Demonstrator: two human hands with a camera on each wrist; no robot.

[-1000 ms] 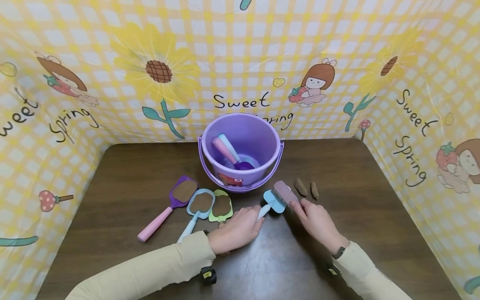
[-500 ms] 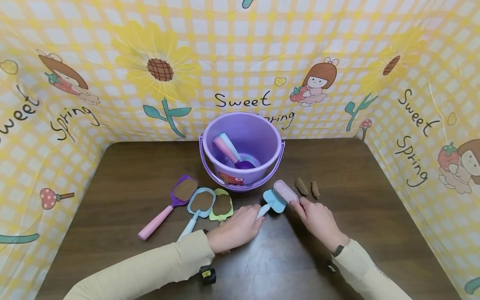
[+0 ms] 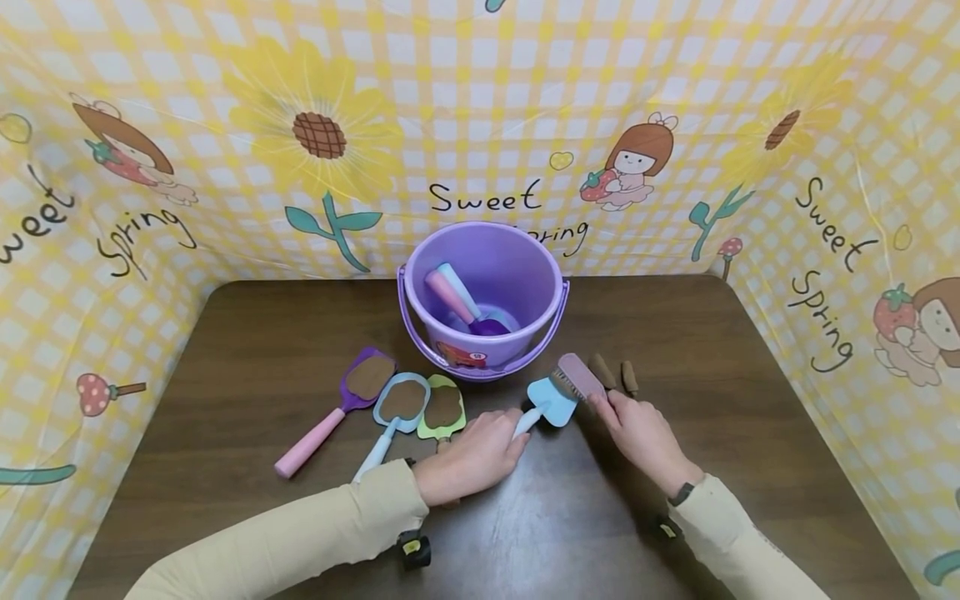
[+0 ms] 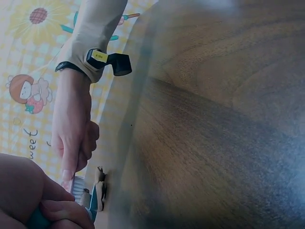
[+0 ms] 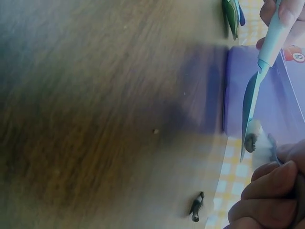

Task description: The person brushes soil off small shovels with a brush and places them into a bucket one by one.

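Observation:
In the head view my left hand (image 3: 480, 458) grips the handle of a light blue toy shovel (image 3: 552, 402), its blade raised in front of the bucket. My right hand (image 3: 645, 435) pinches a pink brush (image 3: 579, 377), whose bristles lie against the blade's upper right edge. A small brown lump (image 5: 250, 142) shows between blade and brush in the right wrist view. Left of my hands lie a purple shovel with a pink handle (image 3: 309, 443), a light blue shovel (image 3: 377, 450) and a green shovel (image 3: 431, 432), each with a brown patch on its blade.
A purple bucket (image 3: 480, 354) stands at the back middle, holding shovels with pink and blue handles (image 3: 450, 292). Two brown clumps (image 3: 628, 377) lie on the dark wooden table (image 3: 750, 417) right of the brush. Yellow checked cloth (image 3: 480, 125) walls the back and sides.
The brush tilted to bare its bristle side, then turned back and shifted slightly right along the blade, now overlapping a brown clump. The left hand and its shovel have stayed in place.

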